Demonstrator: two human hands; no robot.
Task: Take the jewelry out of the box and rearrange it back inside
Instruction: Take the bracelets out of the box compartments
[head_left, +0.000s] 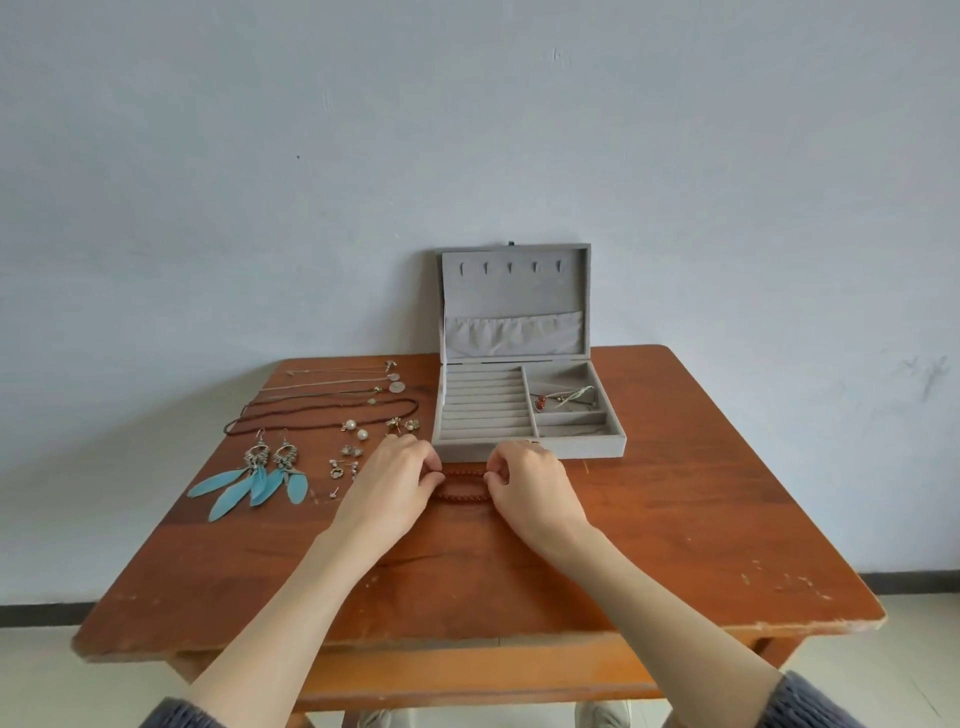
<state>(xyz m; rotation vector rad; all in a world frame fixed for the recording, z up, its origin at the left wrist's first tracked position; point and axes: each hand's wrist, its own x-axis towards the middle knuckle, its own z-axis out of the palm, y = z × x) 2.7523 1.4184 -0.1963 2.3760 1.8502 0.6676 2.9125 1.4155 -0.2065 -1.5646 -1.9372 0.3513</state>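
Note:
A grey jewelry box (524, 451) stands open at the back of the wooden table (675, 519), its lid upright against the wall. One right-hand compartment holds a red-beaded piece with a pale cord (563, 397). Just in front of the box lies a string of reddish-brown beads (464, 486). My left hand (392, 480) pinches its left end and my right hand (530, 480) pinches its right end. Left of the box lie thin necklaces (332, 387), a dark cord necklace (311, 418), two blue feather earrings (260, 478), pearl earrings (356, 428) and several small studs (345, 460).
The table stands against a pale wall. Its front edge (467, 631) and right front corner are chipped. Light floor shows on both sides, and the bare wood to the right of the box carries nothing.

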